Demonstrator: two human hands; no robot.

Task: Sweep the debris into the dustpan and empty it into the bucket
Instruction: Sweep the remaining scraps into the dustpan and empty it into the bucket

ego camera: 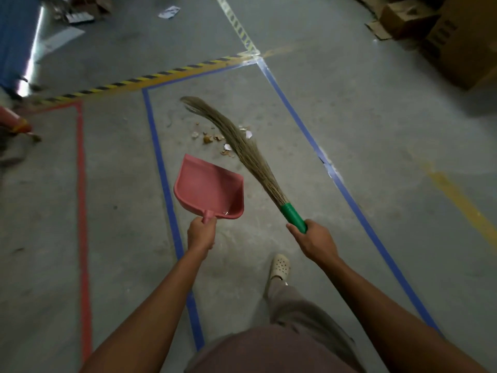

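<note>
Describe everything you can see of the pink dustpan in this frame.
The dustpan is pink, apparently smooth plastic: a flat tray with raised side and back walls and a short stub handle, which the left hand grips. Its open mouth points toward the debris scattered on the floor beyond it, not touching. The tray looks empty, with a glossy patch by the back wall. Whether its front lip rests on the floor cannot be told.

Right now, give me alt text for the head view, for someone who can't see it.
The left hand grips a pink dustpan and the right hand a green-handled broom, its bristles reaching over scattered debris just beyond the pan's mouth. The debris lies inside a blue tape outline; no bucket is in view.
</note>
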